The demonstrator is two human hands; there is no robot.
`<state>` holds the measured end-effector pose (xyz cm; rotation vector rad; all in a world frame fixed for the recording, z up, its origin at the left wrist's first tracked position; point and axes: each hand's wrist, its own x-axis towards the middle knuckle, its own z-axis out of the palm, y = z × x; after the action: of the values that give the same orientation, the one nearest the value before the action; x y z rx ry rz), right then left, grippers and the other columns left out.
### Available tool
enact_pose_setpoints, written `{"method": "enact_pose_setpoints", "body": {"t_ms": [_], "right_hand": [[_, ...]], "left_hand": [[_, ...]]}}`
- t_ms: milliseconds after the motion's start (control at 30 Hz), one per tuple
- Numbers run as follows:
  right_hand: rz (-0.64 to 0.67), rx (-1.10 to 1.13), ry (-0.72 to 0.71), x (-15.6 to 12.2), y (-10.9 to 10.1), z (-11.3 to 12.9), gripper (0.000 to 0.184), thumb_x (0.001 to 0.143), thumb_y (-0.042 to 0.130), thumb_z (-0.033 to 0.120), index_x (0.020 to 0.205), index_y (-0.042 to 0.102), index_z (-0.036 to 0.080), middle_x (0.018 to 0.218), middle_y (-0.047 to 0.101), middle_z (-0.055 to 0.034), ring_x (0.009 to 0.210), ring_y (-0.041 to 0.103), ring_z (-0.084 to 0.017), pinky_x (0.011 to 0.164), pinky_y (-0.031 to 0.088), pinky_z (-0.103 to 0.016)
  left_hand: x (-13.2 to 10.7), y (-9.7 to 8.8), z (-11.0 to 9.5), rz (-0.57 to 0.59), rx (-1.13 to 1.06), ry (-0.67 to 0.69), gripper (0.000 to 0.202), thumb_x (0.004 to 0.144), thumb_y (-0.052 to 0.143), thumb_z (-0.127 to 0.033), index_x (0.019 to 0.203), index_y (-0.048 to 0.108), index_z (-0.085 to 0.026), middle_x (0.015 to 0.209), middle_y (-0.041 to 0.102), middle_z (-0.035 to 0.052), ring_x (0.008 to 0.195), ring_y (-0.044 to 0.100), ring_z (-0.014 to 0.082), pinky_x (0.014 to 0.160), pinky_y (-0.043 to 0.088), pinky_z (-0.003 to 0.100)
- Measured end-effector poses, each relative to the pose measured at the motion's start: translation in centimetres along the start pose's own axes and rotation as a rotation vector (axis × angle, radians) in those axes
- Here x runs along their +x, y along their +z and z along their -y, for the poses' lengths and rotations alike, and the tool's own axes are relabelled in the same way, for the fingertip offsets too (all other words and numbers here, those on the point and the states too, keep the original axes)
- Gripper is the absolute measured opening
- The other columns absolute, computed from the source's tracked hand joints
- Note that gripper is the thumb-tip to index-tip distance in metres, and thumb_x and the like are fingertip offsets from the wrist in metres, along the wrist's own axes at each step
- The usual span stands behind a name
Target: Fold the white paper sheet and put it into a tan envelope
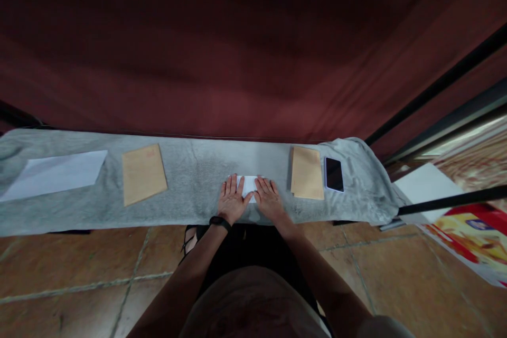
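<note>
While a white sheet (59,171) lies well to the left of the left hand (232,199), a brown envelope (144,174) sits nearer on that side. The left hand is flat, fingers extended, over the left end of a small white paper (248,184), which lies between and partly under both palms. The right hand (269,198), equally flat, covers its right end. Farther right of it are an envelope stack (308,173), then a phone (334,174).

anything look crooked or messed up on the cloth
Nothing looks spilled or damaged. Two mild oddities: the left brown envelope lies askew, and the cloth is rumpled at its right end, beyond the phone. The small paper under the left hand and right hand looks roughly straight.
</note>
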<state>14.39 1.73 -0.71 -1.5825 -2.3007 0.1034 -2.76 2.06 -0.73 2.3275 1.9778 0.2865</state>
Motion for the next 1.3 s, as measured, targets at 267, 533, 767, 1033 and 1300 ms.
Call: {"method": "enact_pose_setpoints", "body": {"t_ms": [267, 533, 767, 1033, 1300], "right_hand": [[-0.012, 0.007, -0.031, -3.5, -1.2, -0.4, 0.044, 0.104, 0.041, 0.032, 0.147, 0.048, 0.024, 0.153, 0.048, -0.0063, 0.141, 0.044, -0.024, 0.121, 0.027, -0.05], [0.023, 0.052, -0.146, -5.9, -1.8, -1.7, 0.044, 0.104, 0.042, 0.037, 0.148, 0.046, 0.032, 0.154, 0.046, -0.0014, 0.139, 0.047, -0.026, 0.123, 0.022, -0.051], [-0.009, 0.046, -0.132, -6.1, -1.8, -1.6, 0.045, 0.104, 0.044, 0.035, 0.148, 0.046, 0.029, 0.152, 0.049, -0.0022, 0.139, 0.046, -0.023, 0.124, 0.02, -0.047], [0.001, 0.049, -0.152, -6.2, -1.4, -2.0, 0.039, 0.101, 0.048, 0.031, 0.137, 0.058, 0.02, 0.147, 0.055, -0.0073, 0.138, 0.048, -0.025, 0.123, 0.023, -0.051], [-0.003, 0.105, -0.137, -6.1, -1.7, -2.0, 0.037, 0.101, 0.048, 0.031, 0.135, 0.061, 0.023, 0.142, 0.06, -0.0071, 0.135, 0.052, -0.023, 0.123, 0.024, -0.049]], "left_hand": [[0.2, 0.0, 0.1, 0.012, 0.052, -0.081, 0.073, 0.098, 0.032, -0.058, 0.156, 0.03, -0.014, 0.164, 0.022, 0.0151, 0.152, 0.021, 0.0312, 0.123, 0.016, 0.048], [-0.5, 0.1, 2.6, -0.065, 0.02, -0.141, 0.064, 0.101, 0.029, -0.049, 0.156, 0.032, -0.016, 0.161, 0.032, 0.0117, 0.151, 0.023, 0.0322, 0.122, 0.02, 0.053], [-0.4, -1.1, 0.9, -0.209, -0.04, -0.14, 0.063, 0.101, 0.03, -0.04, 0.154, 0.033, -0.005, 0.162, 0.026, 0.02, 0.151, 0.022, 0.0342, 0.121, 0.024, 0.055], [0.6, 0.4, -4.2, 0.061, -0.152, 0.386, 0.055, 0.104, 0.027, -0.043, 0.151, 0.041, -0.021, 0.158, 0.04, 0.0054, 0.15, 0.03, 0.0224, 0.123, 0.026, 0.045], [1.8, 0.4, -3.7, 0.092, -0.112, 0.318, 0.056, 0.103, 0.028, -0.046, 0.154, 0.036, -0.026, 0.162, 0.032, 0.0008, 0.152, 0.022, 0.0225, 0.125, 0.018, 0.047]]}}
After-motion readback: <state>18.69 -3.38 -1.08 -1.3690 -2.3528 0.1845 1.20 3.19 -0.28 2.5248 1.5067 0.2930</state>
